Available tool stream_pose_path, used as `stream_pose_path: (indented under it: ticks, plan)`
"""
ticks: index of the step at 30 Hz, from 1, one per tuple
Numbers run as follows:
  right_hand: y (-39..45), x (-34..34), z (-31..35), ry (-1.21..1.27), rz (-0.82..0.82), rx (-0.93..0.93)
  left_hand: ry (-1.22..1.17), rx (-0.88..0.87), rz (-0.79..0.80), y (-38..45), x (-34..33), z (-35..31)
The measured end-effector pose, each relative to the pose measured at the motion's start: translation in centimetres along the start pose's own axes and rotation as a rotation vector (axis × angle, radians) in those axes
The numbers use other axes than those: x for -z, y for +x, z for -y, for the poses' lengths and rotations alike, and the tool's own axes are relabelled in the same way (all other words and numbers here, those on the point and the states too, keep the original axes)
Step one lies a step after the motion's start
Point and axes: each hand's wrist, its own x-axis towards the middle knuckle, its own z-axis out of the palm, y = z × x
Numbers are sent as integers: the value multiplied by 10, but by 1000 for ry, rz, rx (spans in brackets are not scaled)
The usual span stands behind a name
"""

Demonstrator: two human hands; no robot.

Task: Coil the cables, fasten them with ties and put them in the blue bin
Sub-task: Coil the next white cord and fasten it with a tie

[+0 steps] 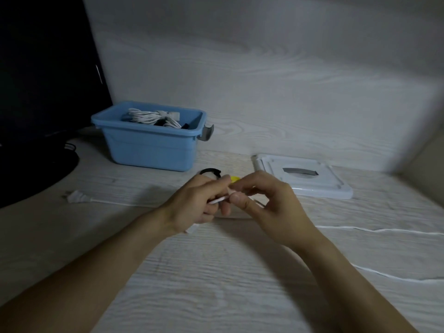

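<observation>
Head view looks down on a pale wood-grain counter [216,284] with both hands meeting at the centre of the frame. Left hand [192,205] has its fingers curled round a white cable [217,200], with the cable's plug end [192,229] poking out below the palm. Right hand [266,203] pinches the same cable between thumb and forefinger, just beside the left fingertips. From under the right hand the cable runs loose across the counter to the right edge of the frame. Just behind the hands lie a black tie [211,171], bent into a loop, and a small yellow piece [235,179] that is mostly hidden. Blue bin [151,150] stands at the upper left of centre, lid off, holding bundled white cables [151,117]. White lid [302,179] lies flat to the right of the bin. A white plug [77,197] with its cord rests on the counter at the left, near a dark monitor base [36,174]
</observation>
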Motion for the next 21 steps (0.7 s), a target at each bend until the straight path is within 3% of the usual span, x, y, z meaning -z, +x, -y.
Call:
stream_pose_path:
  ticks: [4, 10, 14, 17, 21]
  plan:
    - [-2, -6, 4, 106, 95, -80, -167, 70, 141, 3, 8, 7]
    - [-3, -12, 23, 417, 60, -245, -301, 73, 292, 3, 13, 16]
    - [-2, -11, 24, 452, -7, -305, -369, 77, 307, 5, 13, 19]
    - [-1, -12, 15, 439, -43, -277, -539, 102, 221, 8, 12, 14]
    - [-2, -11, 4, 131, -50, -149, -754, 18, 5, 10, 19, 7]
